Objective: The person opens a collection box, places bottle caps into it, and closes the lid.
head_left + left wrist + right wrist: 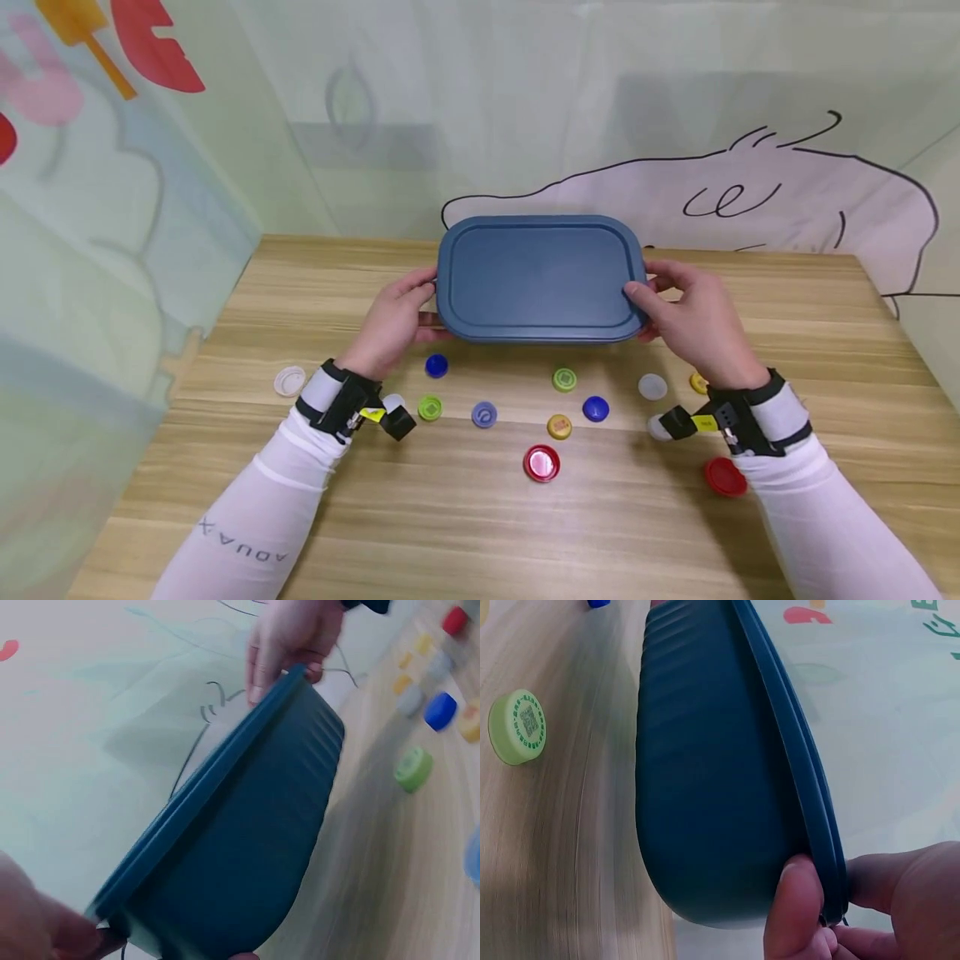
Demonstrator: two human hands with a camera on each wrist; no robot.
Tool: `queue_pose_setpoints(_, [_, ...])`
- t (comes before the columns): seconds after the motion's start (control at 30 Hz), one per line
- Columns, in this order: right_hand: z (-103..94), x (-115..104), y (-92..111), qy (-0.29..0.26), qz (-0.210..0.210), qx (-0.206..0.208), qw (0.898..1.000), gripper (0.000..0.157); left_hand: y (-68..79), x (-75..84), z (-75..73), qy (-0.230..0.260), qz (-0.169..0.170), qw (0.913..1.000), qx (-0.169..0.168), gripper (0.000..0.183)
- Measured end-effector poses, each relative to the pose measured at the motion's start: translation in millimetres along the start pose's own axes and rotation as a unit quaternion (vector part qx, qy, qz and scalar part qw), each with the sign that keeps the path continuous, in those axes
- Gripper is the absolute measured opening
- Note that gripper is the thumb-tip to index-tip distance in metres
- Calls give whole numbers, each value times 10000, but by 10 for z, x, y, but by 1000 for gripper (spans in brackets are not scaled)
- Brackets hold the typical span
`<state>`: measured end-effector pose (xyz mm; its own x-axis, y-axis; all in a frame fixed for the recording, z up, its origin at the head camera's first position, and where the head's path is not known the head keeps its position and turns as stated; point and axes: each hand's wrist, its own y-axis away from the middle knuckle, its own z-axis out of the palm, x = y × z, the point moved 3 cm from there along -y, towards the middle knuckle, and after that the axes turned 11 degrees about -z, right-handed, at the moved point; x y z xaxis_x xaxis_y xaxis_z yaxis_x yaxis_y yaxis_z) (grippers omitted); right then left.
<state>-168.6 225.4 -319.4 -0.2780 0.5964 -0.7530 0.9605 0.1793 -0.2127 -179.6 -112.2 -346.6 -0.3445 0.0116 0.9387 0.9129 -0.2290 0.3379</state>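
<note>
A dark blue lidded box is held between both hands near the back edge of the table. My left hand grips its left end, fingers reaching underneath. At the opposite end, my right hand pinches the rim, with the thumb over the lid's corner. The ribbed side wall of the box shows in the right wrist view, with a shadow on the wood beside it. Bottle caps lie just in front: a blue cap near the left hand and a green cap below the box.
Several more caps are spread over the wooden table, among them a red cap, a yellow cap and a white cap. Another red cap lies by the right forearm. A printed curtain hangs behind the table.
</note>
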Motion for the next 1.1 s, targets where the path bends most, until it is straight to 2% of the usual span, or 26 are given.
queue_pose_setpoints(0.17, [-3, 13, 1, -51, 22, -36, 10000, 57, 17, 36, -23, -3, 87, 9999, -126, 38])
queue_pose_setpoints(0.5, [-14, 14, 3, -100, -11, 63, 9999, 57, 43, 76, -14, -87, 32, 9997, -230, 39])
queue_pose_setpoints(0.83, [-72, 10, -16, -275, 43, 220, 9994, 54, -9, 82, -2, -26, 117, 9994, -316, 39])
queue_pose_setpoints(1.0, [-147, 15, -24, -287, 210, 292, 9989, 53, -64, 64, -9, -207, 91, 9997, -49, 31])
queue_pose_setpoints(1.1, [-177, 22, -30, -556, 283, 227, 9978, 53, -102, 37, -17, -416, 60, 9988, 238, 23])
